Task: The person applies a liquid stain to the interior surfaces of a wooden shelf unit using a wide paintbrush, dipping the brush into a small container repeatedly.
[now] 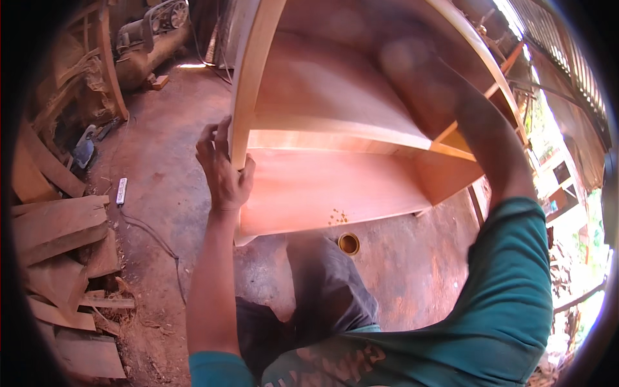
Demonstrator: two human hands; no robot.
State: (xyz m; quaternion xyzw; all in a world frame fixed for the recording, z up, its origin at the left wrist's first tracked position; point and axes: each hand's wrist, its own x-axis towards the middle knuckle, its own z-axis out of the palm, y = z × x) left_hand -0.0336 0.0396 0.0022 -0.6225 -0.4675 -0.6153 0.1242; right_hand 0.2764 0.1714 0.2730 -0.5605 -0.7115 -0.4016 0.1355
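Note:
An unfinished pale wooden cabinet [335,180] with shelves and a curved top fills the middle of the view. My left hand [222,177] grips its left upright [253,71], fingers bent round the edge with the thumb at the side. My right arm [490,142] reaches up into the upper compartment; the hand there is dim and blurred, so its fingers are hard to make out. Small brownish spots [337,216] dot the lower board. A small round tin [349,244] with dark amber contents stands on the floor just below the cabinet, beside my legs [322,284].
Stacked offcut boards [61,226] lie at the left, near a power strip [122,190] with a cable running across the concrete floor [148,148]. A grey power tool [84,151] and an air compressor [145,45] are further back. Wooden frames [561,193] stand at the bright right side.

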